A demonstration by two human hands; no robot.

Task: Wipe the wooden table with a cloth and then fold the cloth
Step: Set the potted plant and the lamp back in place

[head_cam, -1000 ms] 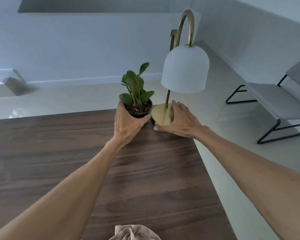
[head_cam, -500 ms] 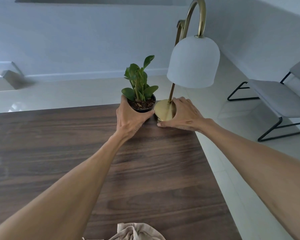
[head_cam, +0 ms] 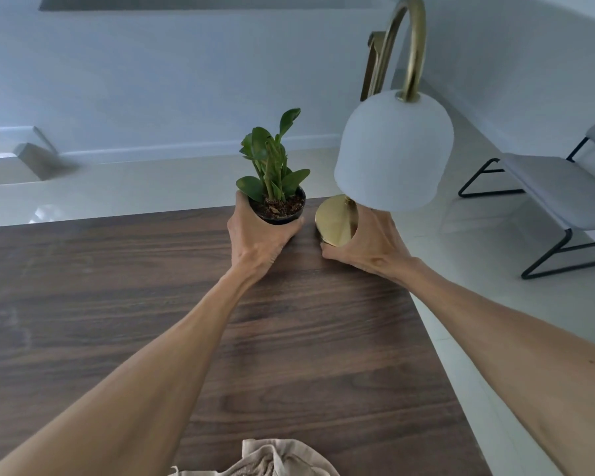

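Left hand point(head_cam: 255, 235) grips the small black potted plant point(head_cam: 278, 201), right hand point(head_cam: 368, 243) apparently clasps the brass lamp base point(head_cam: 335, 223), parking both at the dark wooden table point(head_cam: 117, 286)'s far-right corner.

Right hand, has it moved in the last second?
Yes. The right hand has slid right, off the top of the lamp base, toward the right edge of the wooden table, and grips its rim.

Potted plant point(head_cam: 275, 187) beside brass lamp point(head_cam: 392, 149); grey chair point(head_cam: 557, 190) well apart on floor point(head_cam: 152, 190)
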